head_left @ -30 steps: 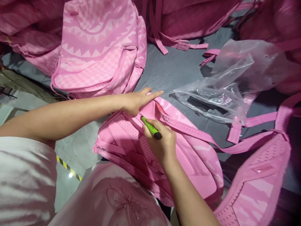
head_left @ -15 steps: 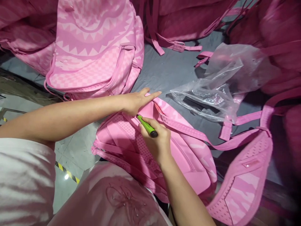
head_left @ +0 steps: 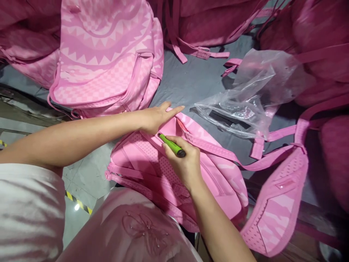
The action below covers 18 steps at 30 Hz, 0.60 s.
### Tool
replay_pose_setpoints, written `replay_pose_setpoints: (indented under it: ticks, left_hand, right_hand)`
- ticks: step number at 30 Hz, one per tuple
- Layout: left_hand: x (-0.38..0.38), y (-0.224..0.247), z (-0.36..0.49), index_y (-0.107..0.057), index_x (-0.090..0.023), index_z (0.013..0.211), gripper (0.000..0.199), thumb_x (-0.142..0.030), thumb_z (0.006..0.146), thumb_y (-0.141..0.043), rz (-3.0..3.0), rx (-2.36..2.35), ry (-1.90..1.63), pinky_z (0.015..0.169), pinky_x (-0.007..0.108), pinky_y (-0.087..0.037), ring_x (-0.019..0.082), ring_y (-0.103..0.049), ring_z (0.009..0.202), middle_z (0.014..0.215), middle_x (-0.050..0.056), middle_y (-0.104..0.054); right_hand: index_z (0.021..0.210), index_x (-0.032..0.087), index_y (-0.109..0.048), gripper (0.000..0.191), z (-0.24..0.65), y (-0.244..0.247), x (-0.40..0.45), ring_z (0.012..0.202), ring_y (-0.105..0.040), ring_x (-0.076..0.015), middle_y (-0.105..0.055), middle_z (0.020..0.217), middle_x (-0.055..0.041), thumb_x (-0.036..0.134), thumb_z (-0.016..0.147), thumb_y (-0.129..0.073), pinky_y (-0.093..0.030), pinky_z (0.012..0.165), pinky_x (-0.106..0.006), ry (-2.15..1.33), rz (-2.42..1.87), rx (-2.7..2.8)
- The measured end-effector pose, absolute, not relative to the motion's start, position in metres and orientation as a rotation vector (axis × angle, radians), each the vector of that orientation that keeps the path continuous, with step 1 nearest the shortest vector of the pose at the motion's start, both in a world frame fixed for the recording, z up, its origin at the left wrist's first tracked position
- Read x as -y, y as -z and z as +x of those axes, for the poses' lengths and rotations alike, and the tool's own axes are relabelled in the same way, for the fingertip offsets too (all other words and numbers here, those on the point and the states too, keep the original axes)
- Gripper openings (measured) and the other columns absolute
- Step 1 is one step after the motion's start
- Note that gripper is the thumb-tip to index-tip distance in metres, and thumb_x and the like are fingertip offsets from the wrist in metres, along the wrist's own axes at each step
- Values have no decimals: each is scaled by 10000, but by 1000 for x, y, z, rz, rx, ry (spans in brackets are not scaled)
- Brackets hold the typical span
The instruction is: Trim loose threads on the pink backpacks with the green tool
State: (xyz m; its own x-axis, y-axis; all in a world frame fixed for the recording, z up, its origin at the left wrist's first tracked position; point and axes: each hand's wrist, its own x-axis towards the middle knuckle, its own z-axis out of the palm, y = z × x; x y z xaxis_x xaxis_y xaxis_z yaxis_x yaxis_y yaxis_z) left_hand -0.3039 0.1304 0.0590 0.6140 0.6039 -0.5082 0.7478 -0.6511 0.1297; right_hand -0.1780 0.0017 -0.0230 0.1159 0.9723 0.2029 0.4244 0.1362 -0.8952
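Observation:
A pink backpack (head_left: 229, 203) lies on its front near my body, its dotted back panel and straps facing up. My left hand (head_left: 159, 117) rests on its top edge, fingers spread, with no object in it. Closed round a green marker (head_left: 173, 145) with a black end is my right hand (head_left: 187, 158). The marker's front end points at the backpack fabric just below my left hand; its tip is too small to make out. One padded shoulder strap (head_left: 280, 207) reaches out to the right.
A patterned pink backpack (head_left: 106, 54) stands at the upper left. Clear plastic bags (head_left: 240, 109) lie on the grey surface (head_left: 185, 82) to the right. More pink backpacks (head_left: 215, 25) line the back and right side. Tiled floor (head_left: 81, 182) shows at the lower left.
The marker and my right hand have shifted slightly right, and the marker lies a little flatter. The whole view has moved a little, while my left hand stays on the backpack.

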Motion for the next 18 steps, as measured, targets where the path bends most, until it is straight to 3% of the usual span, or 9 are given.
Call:
replay_pose_setpoints:
  ticks: [6, 9, 11, 13, 15, 18]
  left_hand:
    - [-130, -58, -308, 58, -288, 1609, 1099, -127, 771, -634, 2558, -1074, 592, 1018, 308, -485, 293, -505, 1377, 1655, 201, -99]
    - [-131, -56, -309, 36, -279, 1613, 1028, -102, 801, -568, 2584, -1039, 544, 995, 292, -496, 277, -529, 1355, 1643, 191, -146]
    - [-130, -56, -309, 19, -286, 1615, 1011, -97, 803, -553, 2587, -1054, 541, 980, 304, -506, 285, -552, 1329, 1645, 188, -150]
    - [-130, -55, -309, 14, -289, 1616, 1020, -98, 796, -561, 2588, -1065, 543, 968, 323, -514, 305, -550, 1328, 1648, 193, -141]
    - [-129, -54, -309, 12, -284, 1617, 1033, -85, 784, -567, 2584, -1062, 526, 964, 328, -518, 315, -543, 1335, 1645, 202, -140]
    - [-129, -51, -309, 4, -293, 1616, 1037, -58, 779, -562, 2573, -1064, 492, 973, 327, -518, 315, -532, 1348, 1634, 198, -164]
  right_hand:
    - [967, 215, -743, 176, -171, 5, 0, 793, -739, -194, -783, 915, -28, 308, 835, -671, -581, 760, -292, -901, -1292, 1439]
    - [932, 221, -709, 120, -126, -18, 10, 943, -732, -216, -770, 1039, -51, 278, 873, -622, -576, 862, -337, -666, -1319, 1357]
    - [984, 209, -680, 171, -86, -23, 8, 984, -714, -227, -747, 1094, -77, 183, 884, -543, -561, 890, -371, -344, -1491, 1323]
    - [1013, 172, -689, 257, -47, -13, -8, 906, -706, -246, -741, 1006, -103, 100, 821, -535, -547, 837, -373, -115, -1897, 1518]
    - [1029, 151, -710, 260, -19, 6, -36, 871, -695, -264, -721, 1046, -137, 106, 825, -554, -516, 747, -355, -37, -2308, 1812]
    - [1153, 156, -682, 320, 0, 31, -82, 892, -678, -260, -681, 1193, -143, 111, 898, -494, -457, 692, -334, 9, -2438, 2001]
